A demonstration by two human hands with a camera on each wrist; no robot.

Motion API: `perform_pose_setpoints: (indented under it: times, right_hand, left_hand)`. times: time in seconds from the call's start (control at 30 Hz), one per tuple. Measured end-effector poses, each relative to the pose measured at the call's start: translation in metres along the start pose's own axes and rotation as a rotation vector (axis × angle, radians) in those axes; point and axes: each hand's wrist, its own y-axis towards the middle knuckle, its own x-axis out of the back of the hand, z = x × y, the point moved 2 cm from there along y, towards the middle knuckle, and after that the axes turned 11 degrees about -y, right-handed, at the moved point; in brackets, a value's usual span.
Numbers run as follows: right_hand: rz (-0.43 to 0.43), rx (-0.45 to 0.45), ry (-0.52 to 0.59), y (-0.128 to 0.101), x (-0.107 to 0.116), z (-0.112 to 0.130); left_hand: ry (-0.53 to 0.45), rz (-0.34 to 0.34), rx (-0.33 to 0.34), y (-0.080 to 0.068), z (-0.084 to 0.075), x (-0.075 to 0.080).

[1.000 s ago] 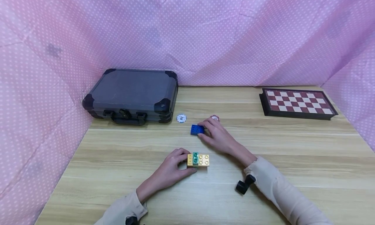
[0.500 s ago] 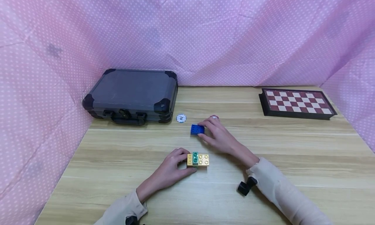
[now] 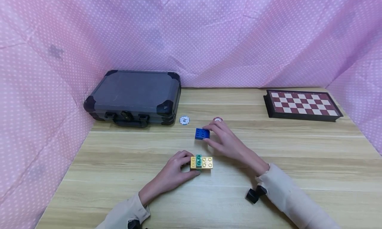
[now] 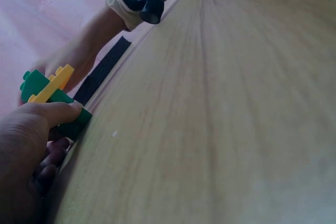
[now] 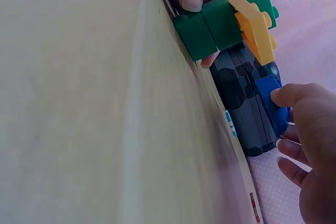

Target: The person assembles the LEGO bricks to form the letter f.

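Right grip point(image 3: 222, 138) pinches blue brick point(image 3: 202, 133) — left grip point(image 3: 176, 169) holds yellow-green stack point(image 3: 202, 162), mid-table.

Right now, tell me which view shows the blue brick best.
The head view: the blue brick shows whole, studs up, pinched by the right hand. The right wrist view shows only part of it behind the fingers; the left wrist view shows none.

Only readable thing here is on the small round white poker chip point(image 3: 185, 120) lying on the wooden surface point(image 3: 298, 162): a dark number that looks like "10". Nothing else has legible text.
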Motion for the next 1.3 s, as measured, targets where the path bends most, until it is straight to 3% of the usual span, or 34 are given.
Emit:
perform_pose_setpoints:
  times: [0.27,0.77,1.3]
  right_hand:
    - [-0.014,0.026,0.011,-0.008,0.009,0.007]
    - [-0.068,0.134,0.043,-0.023,0.021,0.026]
    - [-0.061,0.181,0.08,-0.034,0.025,0.037]
  left_hand:
    - [-0.001,0.01,0.029,0.001,0.001,0.0]
    - [-0.006,0.009,0.023,0.001,0.003,0.0]
    - [-0.003,0.011,0.011,0.001,0.001,0.0]
